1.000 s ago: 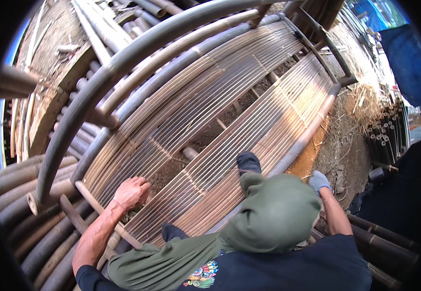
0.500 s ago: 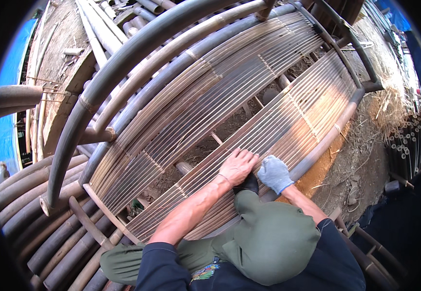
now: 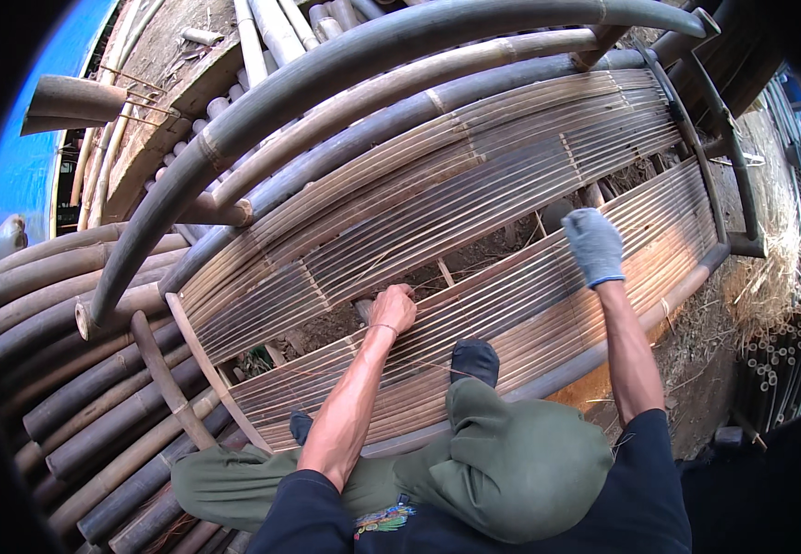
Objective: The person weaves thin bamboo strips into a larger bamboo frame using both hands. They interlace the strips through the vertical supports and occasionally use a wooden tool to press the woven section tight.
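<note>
A long bamboo bench (image 3: pixel 502 323) with a slatted seat lies under me, a long gap running through its middle. My bare left hand (image 3: pixel 393 307) is at the gap's near edge, fingers curled; what they hold, if anything, is hidden. Farther right, my right hand (image 3: pixel 594 245), in a grey glove, is closed over the near slats beside the gap, and its grip cannot be made out. One dark-socked foot (image 3: pixel 474 361) rests on the slats between my arms. A thin strand crosses the slats near that foot.
The bench's thick curved bamboo backrest (image 3: pixel 345 74) arches along the far side. Stacked bamboo poles (image 3: pixel 96 434) lie at the left. A cut bamboo piece (image 3: pixel 72 102) hangs near a blue sheet (image 3: pixel 22 166). Cut bamboo ends (image 3: pixel 774 355) and dry straw are at the right.
My hands, close together beside my foot before, have moved apart: the left toward the left, the right up and to the right. The view has shifted, and more of the socked foot shows.
</note>
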`<state>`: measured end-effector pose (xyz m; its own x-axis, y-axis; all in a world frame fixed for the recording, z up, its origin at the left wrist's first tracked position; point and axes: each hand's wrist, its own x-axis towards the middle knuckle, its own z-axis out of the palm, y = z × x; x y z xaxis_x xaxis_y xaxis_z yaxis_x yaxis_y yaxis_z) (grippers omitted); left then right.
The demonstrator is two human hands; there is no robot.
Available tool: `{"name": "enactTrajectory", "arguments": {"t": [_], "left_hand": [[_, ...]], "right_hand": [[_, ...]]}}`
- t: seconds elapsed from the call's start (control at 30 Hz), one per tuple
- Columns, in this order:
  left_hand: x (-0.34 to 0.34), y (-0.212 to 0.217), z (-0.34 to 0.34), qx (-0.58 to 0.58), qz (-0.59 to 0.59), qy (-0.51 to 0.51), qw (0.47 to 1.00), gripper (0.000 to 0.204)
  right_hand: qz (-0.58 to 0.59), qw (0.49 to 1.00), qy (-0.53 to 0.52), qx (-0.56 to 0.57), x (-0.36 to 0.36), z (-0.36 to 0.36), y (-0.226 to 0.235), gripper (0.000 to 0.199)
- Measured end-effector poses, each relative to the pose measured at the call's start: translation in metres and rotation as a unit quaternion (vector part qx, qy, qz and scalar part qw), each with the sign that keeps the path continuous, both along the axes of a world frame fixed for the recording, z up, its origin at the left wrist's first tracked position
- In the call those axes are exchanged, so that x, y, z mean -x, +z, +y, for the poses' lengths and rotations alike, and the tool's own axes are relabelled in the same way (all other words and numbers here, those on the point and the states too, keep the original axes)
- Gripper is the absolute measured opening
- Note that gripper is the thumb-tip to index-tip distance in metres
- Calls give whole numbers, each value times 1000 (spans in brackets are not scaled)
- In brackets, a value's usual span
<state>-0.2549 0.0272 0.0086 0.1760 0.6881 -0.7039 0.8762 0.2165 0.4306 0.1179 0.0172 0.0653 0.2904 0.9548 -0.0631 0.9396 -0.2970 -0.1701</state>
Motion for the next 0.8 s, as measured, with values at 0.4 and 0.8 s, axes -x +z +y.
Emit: {"name": "enactTrajectory", "arguments": {"t": [0.4, 0.8], "left_hand": [[-37, -73, 15, -8, -11, -326, 945, 25], [-35, -68, 23, -25, -53, -302, 951, 24]], "right_hand": [[156, 897, 339, 238, 147, 30, -91, 23], [257, 800, 371, 395, 149, 60, -113, 26]]}}
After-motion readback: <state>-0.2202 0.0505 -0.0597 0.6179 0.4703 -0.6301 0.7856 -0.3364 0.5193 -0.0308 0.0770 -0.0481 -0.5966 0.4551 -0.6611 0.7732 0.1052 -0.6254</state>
